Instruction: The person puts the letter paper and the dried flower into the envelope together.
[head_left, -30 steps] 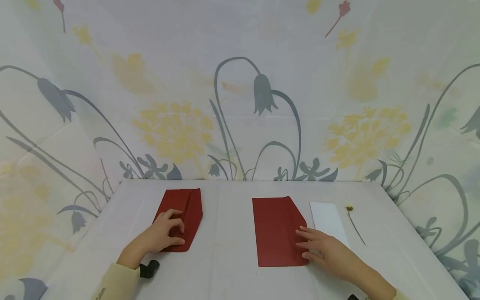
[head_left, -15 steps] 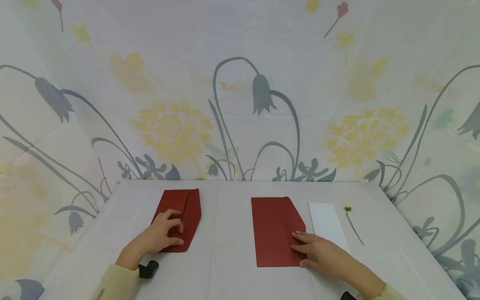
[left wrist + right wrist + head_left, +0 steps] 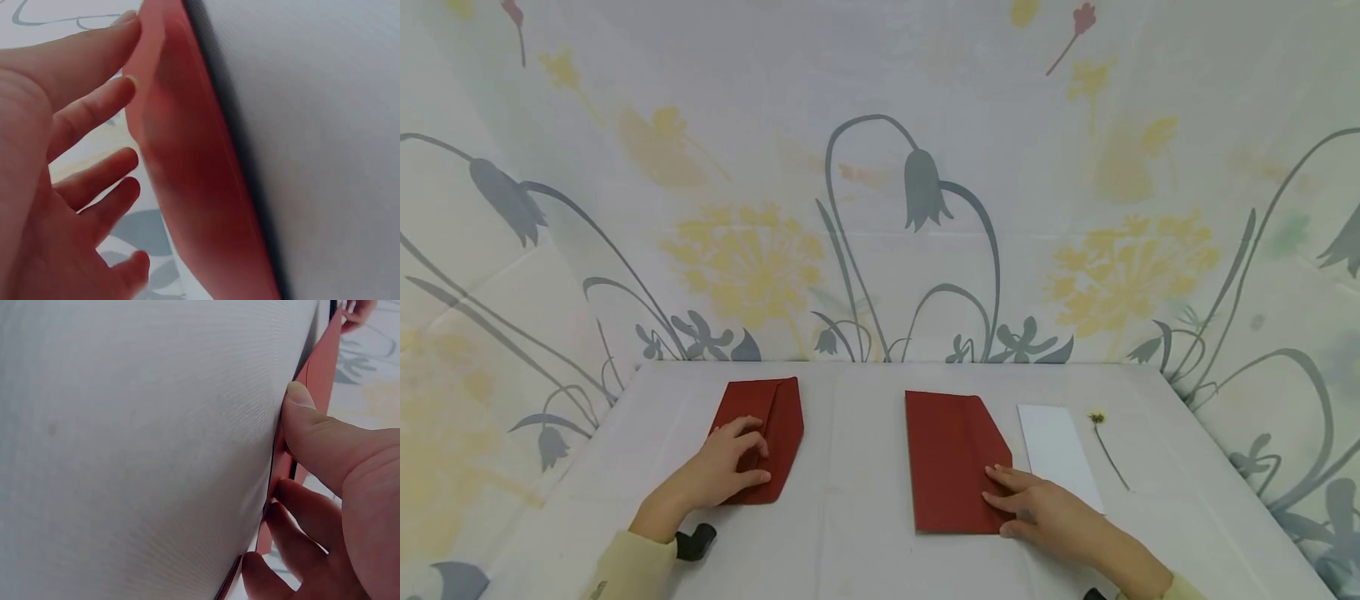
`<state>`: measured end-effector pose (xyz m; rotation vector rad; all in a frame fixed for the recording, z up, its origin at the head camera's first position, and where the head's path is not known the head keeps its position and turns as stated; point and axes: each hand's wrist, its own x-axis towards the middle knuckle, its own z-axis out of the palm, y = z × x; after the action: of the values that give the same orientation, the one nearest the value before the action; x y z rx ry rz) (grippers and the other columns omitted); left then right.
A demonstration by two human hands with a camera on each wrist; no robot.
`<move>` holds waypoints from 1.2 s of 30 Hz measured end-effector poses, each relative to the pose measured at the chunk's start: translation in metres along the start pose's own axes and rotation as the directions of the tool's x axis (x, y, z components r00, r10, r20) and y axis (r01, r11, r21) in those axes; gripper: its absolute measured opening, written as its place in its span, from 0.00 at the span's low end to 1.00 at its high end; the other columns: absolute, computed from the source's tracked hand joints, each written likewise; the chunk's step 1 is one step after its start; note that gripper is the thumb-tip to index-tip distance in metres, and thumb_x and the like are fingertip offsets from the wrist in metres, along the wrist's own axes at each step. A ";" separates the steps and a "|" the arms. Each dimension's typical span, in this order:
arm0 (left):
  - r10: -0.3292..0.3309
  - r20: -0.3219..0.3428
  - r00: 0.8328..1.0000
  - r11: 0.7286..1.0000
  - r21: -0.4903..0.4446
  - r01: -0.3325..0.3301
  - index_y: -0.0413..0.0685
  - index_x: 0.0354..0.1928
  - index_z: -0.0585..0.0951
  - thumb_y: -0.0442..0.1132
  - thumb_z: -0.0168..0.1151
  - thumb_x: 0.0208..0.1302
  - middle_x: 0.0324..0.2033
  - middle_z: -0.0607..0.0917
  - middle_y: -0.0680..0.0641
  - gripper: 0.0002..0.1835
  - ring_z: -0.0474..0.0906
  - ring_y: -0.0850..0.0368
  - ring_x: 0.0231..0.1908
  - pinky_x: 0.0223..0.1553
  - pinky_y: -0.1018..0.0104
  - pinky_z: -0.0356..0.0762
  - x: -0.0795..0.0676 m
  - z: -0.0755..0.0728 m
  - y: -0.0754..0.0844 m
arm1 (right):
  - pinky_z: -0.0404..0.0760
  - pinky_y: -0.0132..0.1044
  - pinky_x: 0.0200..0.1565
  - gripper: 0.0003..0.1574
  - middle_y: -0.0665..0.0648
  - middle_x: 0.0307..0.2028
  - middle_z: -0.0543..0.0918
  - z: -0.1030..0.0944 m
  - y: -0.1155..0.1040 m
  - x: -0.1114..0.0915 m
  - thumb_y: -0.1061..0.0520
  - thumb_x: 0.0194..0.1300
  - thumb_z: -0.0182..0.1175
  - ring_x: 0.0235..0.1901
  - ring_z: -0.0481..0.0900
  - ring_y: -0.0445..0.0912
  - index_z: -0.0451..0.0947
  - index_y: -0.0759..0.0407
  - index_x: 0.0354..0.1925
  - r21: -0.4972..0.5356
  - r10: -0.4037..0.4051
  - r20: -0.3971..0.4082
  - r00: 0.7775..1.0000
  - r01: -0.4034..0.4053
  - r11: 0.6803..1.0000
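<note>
On the left of the table lies a red envelope (image 3: 786,437) with a folded flap. My left hand (image 3: 715,465) rests on it, fingers loosely bent; in the left wrist view the fingertips are spread along the red paper (image 3: 194,169). A second red envelope (image 3: 946,467) lies right of the middle, its left edge slightly raised. My right hand (image 3: 1056,510) touches its right part with extended fingertips, the thumb (image 3: 303,406) near the lower right corner. The right hand's underside contact is hidden from the head view.
Beside the right envelope lies a blank white card (image 3: 1058,446), partly covered by the right hand. Farther right is a yellow flower (image 3: 1097,418) on a thin stem. A floral-printed cloth (image 3: 880,275) rises behind the white table (image 3: 850,550).
My right hand has slid a little left onto the right envelope, uncovering more of the white card. That envelope's left edge has lifted slightly. My left hand stays in place.
</note>
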<state>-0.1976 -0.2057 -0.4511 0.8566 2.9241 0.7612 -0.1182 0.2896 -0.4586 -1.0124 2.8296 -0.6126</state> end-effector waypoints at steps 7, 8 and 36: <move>0.065 -0.011 0.998 0.997 -0.041 -0.066 0.58 0.37 0.77 0.41 0.70 0.63 0.59 0.75 0.41 0.09 0.71 0.41 0.59 0.57 0.43 0.72 0.011 0.003 0.021 | 0.76 0.47 0.58 0.31 0.65 0.67 0.71 0.003 -0.001 -0.005 0.44 0.65 0.65 0.65 0.68 0.65 0.80 0.62 0.59 0.024 0.014 -0.010 1.000 -0.014 1.000; 0.087 -0.003 0.996 0.995 -0.054 -0.087 0.57 0.37 0.77 0.41 0.69 0.64 0.59 0.76 0.42 0.08 0.73 0.42 0.58 0.57 0.44 0.73 0.014 0.004 0.025 | 0.76 0.48 0.58 0.31 0.65 0.67 0.71 0.003 -0.001 -0.006 0.44 0.65 0.66 0.65 0.68 0.65 0.80 0.62 0.58 0.023 0.009 -0.016 1.000 -0.009 1.000; 0.320 0.175 0.931 0.943 -0.150 -0.296 0.52 0.55 0.80 0.46 0.63 0.70 0.64 0.74 0.49 0.15 0.68 0.55 0.66 0.65 0.60 0.66 0.103 0.074 0.126 | 0.77 0.47 0.57 0.28 0.66 0.66 0.71 0.004 0.001 -0.002 0.48 0.67 0.65 0.65 0.68 0.63 0.80 0.62 0.59 -0.004 -0.022 -0.022 1.000 0.022 1.000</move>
<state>-0.2114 -0.0272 -0.4461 1.3162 2.5722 0.8036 -0.1163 0.2900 -0.4626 -1.0454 2.8438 -0.6247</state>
